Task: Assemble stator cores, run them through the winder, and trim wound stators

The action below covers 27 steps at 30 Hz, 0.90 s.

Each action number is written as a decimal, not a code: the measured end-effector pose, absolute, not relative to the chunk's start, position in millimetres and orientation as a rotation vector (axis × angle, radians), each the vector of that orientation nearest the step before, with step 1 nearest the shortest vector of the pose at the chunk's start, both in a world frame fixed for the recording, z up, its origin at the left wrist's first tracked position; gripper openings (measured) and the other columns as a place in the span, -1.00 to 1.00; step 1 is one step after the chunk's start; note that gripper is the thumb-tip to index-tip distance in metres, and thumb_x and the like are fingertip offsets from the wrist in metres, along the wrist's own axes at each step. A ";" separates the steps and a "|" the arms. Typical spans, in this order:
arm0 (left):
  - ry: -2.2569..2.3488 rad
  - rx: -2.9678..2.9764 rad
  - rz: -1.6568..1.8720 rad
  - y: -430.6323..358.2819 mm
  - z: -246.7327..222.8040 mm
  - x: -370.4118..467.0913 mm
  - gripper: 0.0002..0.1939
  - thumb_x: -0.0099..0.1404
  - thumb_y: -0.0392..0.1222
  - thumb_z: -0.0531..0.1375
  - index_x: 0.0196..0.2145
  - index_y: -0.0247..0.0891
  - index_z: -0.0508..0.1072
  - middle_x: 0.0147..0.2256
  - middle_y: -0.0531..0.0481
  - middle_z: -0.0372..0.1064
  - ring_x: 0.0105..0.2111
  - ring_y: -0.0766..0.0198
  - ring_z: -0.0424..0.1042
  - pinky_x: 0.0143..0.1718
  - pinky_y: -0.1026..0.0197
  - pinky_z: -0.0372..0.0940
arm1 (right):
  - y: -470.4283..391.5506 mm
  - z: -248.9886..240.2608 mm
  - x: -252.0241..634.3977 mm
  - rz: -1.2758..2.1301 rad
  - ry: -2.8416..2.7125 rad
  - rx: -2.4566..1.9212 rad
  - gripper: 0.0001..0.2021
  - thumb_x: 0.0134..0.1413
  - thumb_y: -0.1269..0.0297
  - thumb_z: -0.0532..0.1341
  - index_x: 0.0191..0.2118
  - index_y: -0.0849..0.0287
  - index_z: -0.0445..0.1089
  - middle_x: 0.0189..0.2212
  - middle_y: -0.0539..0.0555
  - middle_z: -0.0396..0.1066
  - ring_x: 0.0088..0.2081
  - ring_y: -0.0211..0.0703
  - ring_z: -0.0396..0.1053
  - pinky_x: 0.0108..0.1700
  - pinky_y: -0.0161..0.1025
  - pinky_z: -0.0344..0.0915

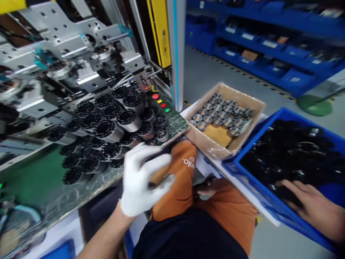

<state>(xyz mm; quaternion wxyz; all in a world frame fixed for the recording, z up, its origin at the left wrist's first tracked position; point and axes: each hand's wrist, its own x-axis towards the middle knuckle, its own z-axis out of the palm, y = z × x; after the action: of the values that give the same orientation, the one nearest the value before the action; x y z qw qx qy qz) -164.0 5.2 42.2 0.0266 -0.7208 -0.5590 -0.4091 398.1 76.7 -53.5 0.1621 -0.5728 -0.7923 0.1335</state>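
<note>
My left hand [144, 178], in a white glove, hangs above my lap by the bench edge. Its fingers are curved and apart, with nothing visible between them. Close by on the bench stand stacked metal cylinders with black plastic end rings [107, 131]. My bare right hand [307, 205] reaches into a blue bin [258, 176] of black plastic parts [307, 147]. Its fingers bend around a black plastic part [289, 196] near the bin's front wall; blur and dark colour hide the part's exact shape.
A cardboard box [231, 153] holding several metal rings [215, 113] stands between bench and bin. Behind the stacked cylinders is a machine with metal fixtures [88, 77] and coloured buttons [161, 104]. Pliers [24, 212] lie at left. Blue shelves [258, 43] stand beyond.
</note>
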 end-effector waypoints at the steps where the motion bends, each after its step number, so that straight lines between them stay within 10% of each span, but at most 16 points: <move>1: -1.661 -2.370 -1.200 30.1 45.8 -140.1 -0.54 0.42 -0.07 0.46 0.23 0.11 0.56 0.16 -0.12 0.56 0.19 -0.19 0.52 0.31 -0.29 0.41 | 77.7 -62.5 411.9 0.397 -2.358 -1.623 -0.81 0.38 -0.15 0.35 -0.10 -0.31 0.68 -0.18 0.25 0.66 -0.24 0.36 0.65 -0.22 0.28 0.59; 9: -1.987 -2.656 -0.148 229.1 24.8 -15.1 -0.58 0.62 -0.13 0.27 0.33 -0.31 0.55 0.29 -0.36 0.54 0.32 -0.23 0.47 0.33 -0.22 0.39 | 42.1 -73.9 414.2 0.238 -2.226 -1.837 -0.65 0.61 -0.16 0.17 0.17 -0.11 0.53 0.01 0.19 0.62 -0.05 0.33 0.61 0.01 0.27 0.52; 16: -2.093 -2.641 0.379 301.7 0.7 -9.3 -0.59 0.59 0.04 0.40 0.22 -0.27 0.61 0.22 -0.21 0.59 0.19 -0.05 0.61 0.29 -0.26 0.54 | 40.8 -73.4 410.5 0.334 -2.114 -1.811 -0.58 0.56 -0.04 0.20 0.28 0.01 0.60 -0.04 0.18 0.56 0.02 0.20 0.57 0.08 0.11 0.53; 27: -2.270 -2.603 -0.439 268.1 10.3 -20.3 -0.74 0.43 -0.23 0.43 0.03 -0.32 0.68 0.24 -0.39 0.52 0.41 -0.38 0.38 0.48 -0.43 0.26 | 43.5 -74.1 418.5 0.399 -2.139 -1.678 -0.56 0.47 0.13 0.26 0.34 -0.03 0.62 0.09 0.19 0.60 0.11 0.22 0.52 0.10 0.15 0.62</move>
<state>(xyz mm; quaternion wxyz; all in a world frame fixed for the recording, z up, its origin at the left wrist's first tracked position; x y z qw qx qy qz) -20.3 268.1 10.3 -0.1693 -0.7368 -0.6427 -0.1243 418.5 43.5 -74.1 0.1955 -0.5988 -0.7635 0.1424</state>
